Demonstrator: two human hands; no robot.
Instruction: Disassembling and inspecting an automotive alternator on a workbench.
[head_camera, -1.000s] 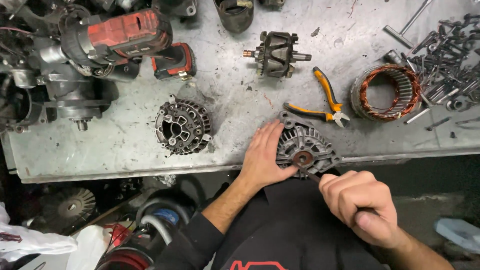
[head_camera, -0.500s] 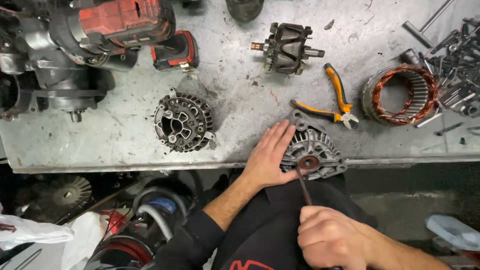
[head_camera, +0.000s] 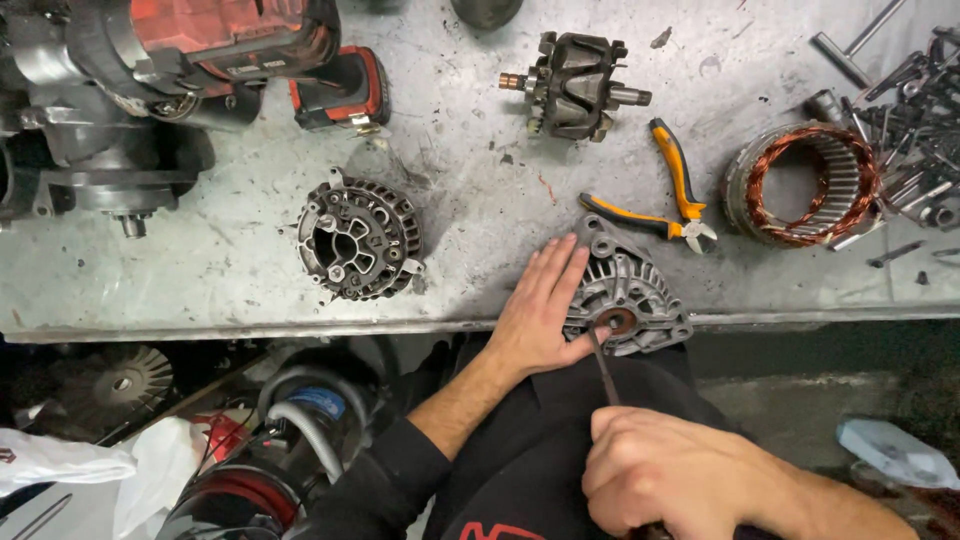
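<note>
My left hand (head_camera: 540, 310) lies flat with fingers spread on the left side of a grey finned alternator housing (head_camera: 632, 285) at the bench's front edge. My right hand (head_camera: 680, 478) is closed around the handle of a thin screwdriver (head_camera: 603, 365) below the bench. The tool's tip rests in the rusty bearing seat (head_camera: 612, 322) at the housing's centre.
On the metal bench (head_camera: 200, 270) lie a second housing half (head_camera: 358, 238), a rotor (head_camera: 575, 85), orange-handled pliers (head_camera: 672, 190), a copper-wound stator (head_camera: 802, 183), a red cordless tool (head_camera: 220, 40) and several loose bolts (head_camera: 910, 100) at the right. Parts sit on the floor below left.
My right hand has drawn back toward me with the screwdriver, whose tip now sits in the housing's centre. My left hand stays on the housing.
</note>
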